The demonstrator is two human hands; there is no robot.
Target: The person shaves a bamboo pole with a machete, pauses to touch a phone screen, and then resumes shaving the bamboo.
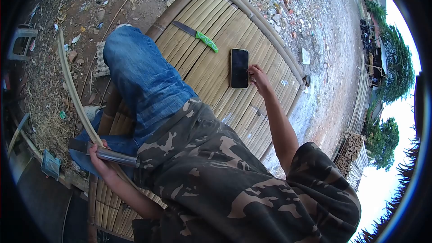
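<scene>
Left hand [101,162] gripping metal tube [119,156] and wooden strip [74,83], lower left, right hand [259,78] touching phone [239,68], upper centre, grip unclear, leg [146,78] lying between tube and knife [205,41].

I find my top [202,166] camouflage-printed, irregular tan patches on a dark ground. My right sleeve [321,189], matching, ends above the elbow. My jeans [141,69] are blue denim, unevenly faded, creased. Right hand [260,80] and left hand [102,162]: bare.

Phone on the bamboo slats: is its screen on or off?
Apparently off: the phone's screen is dark, with no lit display visible.
</scene>
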